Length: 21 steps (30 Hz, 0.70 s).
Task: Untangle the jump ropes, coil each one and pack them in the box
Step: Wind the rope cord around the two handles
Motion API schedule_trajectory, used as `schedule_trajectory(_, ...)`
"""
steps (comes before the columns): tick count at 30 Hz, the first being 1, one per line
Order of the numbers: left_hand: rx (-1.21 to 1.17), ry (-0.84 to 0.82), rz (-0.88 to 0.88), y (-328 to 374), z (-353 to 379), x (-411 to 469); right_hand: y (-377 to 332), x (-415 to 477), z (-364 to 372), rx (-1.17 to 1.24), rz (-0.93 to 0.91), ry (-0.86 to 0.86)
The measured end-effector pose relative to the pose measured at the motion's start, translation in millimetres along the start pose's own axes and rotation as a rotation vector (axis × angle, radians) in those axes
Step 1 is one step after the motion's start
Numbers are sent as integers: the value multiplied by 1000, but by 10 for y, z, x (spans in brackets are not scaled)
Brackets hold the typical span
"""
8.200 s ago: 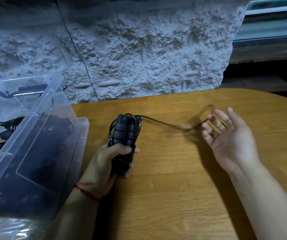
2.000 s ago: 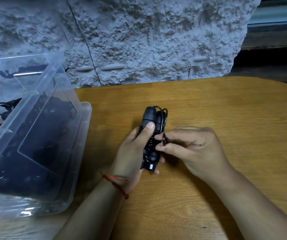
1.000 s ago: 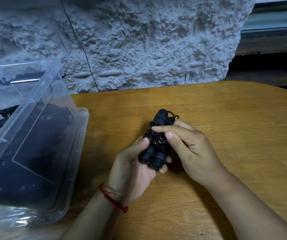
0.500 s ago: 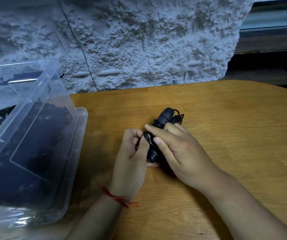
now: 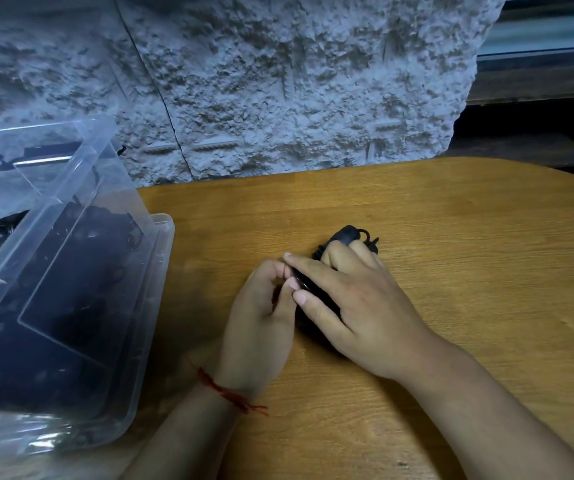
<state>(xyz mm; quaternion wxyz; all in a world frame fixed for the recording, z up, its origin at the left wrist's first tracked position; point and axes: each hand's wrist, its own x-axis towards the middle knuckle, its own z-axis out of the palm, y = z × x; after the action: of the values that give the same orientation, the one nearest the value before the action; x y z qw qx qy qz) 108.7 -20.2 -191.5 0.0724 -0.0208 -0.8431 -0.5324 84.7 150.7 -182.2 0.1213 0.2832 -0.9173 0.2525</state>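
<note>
Observation: one black jump rope (image 5: 347, 235), handles together with the thin cord wound round them, lies on the wooden counter (image 5: 469, 278) at centre, to the right of the box and apart from it. Only the far handle tip and a few cord loops show; the rest is covered by the hands.

Hands: the right hand (image 5: 358, 306) lies over the bundle with fingers curled down round it, forefinger and thumb reaching left toward the near end. The left hand (image 5: 261, 323), with a red thread bracelet (image 5: 230, 394) at the wrist, has its fingers curled in and appears to pinch a strand of cord at that end. Exactly which strand cannot be made out.

Box: a clear plastic box (image 5: 161, 258) sits at the left edge of the counter, against the rough stone wall (image 5: 278, 81). It holds dark coiled ropes (image 5: 53, 306), indistinct through the plastic.

Assessment: the step in hand is judged to be securing the loose cord end so the coil holds. The bundle should be light. The handles are stiff and ribbed, giving sure purchase; the cord is thin, springy and likely to unwind if released. Recommend lifting by the two handles together, fingers clamped across the wraps, not by the cord.
</note>
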Motion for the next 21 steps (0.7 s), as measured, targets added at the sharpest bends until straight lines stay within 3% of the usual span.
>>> schedule_trajectory(4,99,30,178,-62,-23,9,13,-8,-93,-61,-18,15)
schedule_trajectory(6,139,27,252,-63,-34,12,74,7,-135,-119,-10,-61)
schedule_trajectory(9,137,-1,319,-59,-36,-3,146,-4,-157,-39,22,-175)
schedule_trajectory(12,104,-14,354,-50,-55,-15,125,-33,-129,-4,-21,-139)
schedule_trajectory(21,-36,106,158,13,17,-60,85,-43,-40,63,-12,-29)
